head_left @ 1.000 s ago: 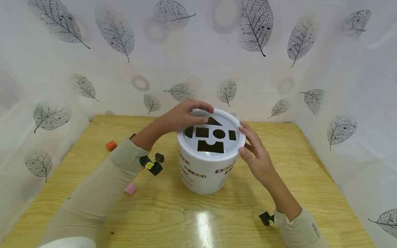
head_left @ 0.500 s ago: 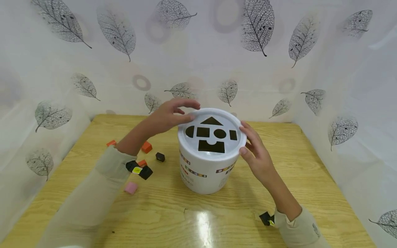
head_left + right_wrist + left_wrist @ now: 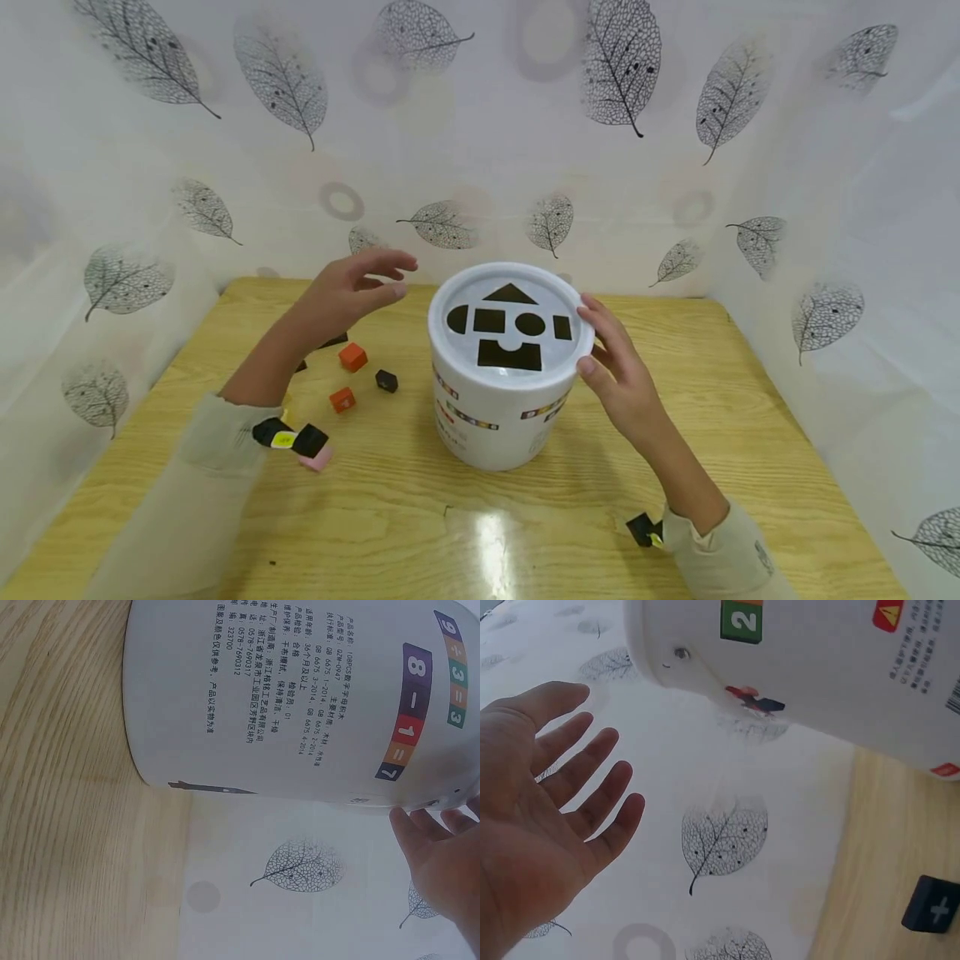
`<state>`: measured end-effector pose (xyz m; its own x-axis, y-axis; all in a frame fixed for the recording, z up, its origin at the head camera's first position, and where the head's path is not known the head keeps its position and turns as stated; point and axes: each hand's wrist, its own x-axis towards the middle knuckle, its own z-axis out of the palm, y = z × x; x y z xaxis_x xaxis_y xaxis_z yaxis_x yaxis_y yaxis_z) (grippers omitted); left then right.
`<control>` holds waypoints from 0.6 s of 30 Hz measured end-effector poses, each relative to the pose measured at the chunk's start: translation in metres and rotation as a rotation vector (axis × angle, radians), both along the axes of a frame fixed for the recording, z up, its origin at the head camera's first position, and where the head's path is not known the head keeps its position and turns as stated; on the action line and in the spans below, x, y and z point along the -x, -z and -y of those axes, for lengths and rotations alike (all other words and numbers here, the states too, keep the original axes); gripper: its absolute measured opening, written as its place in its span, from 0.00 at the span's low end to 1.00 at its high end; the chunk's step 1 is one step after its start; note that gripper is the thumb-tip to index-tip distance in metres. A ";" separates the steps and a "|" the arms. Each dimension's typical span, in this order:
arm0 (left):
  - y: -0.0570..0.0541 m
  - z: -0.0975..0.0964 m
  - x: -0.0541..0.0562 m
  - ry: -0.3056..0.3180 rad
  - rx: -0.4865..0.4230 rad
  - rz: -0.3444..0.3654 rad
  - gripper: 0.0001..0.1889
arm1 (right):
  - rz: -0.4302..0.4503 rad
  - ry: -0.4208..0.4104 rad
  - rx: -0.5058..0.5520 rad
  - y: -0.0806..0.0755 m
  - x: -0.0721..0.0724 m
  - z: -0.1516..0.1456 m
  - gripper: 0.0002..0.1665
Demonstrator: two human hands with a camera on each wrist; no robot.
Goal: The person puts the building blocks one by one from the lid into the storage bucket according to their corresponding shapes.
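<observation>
A white bucket (image 3: 487, 429) stands upright on the wooden table, its white lid (image 3: 553, 292) cut with dark openings: a triangle, a square, a circle and other shapes. My left hand (image 3: 341, 293) hovers to the left of the bucket, apart from it, fingers loosely extended around nothing. The left wrist view shows its bare palm (image 3: 536, 817) and spread fingers. Against the lid's right rim rests my right hand (image 3: 622, 371), thumb at the near side and fingers farther back. In the right wrist view its fingertips (image 3: 401, 821) touch the bucket's upper edge.
Left of the bucket lie small blocks: two orange blocks (image 3: 353, 357), a black block (image 3: 386, 381) and a pink block (image 3: 318, 458). Darker pieces and something yellow (image 3: 289, 410) are partly hidden by the left arm. A leaf-printed white curtain (image 3: 480, 125) encloses the table's back and sides.
My left hand has left the lid and moved left, away from the bucket, uncovering the triangular opening and some blocks. The right hand and the bucket have stayed in place.
</observation>
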<state>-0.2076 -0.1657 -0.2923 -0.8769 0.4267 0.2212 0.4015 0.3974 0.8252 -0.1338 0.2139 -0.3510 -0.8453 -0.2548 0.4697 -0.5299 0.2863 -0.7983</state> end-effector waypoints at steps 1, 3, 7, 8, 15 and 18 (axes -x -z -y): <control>0.003 0.003 -0.001 -0.010 0.002 0.004 0.22 | 0.000 0.001 0.002 0.000 0.000 0.000 0.32; 0.008 0.010 -0.003 -0.032 0.013 0.014 0.22 | 0.000 0.003 0.001 0.001 0.001 0.000 0.32; 0.020 0.025 -0.006 -0.078 0.047 0.047 0.23 | 0.002 0.007 0.004 0.002 0.001 0.000 0.31; 0.023 0.029 -0.007 -0.084 0.055 0.056 0.24 | 0.002 0.007 0.002 0.002 0.000 0.000 0.32; 0.046 0.055 -0.008 -0.121 0.102 0.090 0.25 | 0.000 0.005 -0.004 0.001 0.000 0.001 0.32; 0.058 0.065 -0.005 -0.144 0.113 0.091 0.25 | 0.002 0.005 0.001 0.001 0.000 0.001 0.31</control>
<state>-0.2027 -0.2308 -0.3502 -0.9448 0.3132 0.0957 0.2594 0.5371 0.8027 -0.1337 0.2131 -0.3516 -0.8475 -0.2502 0.4681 -0.5268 0.2878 -0.7998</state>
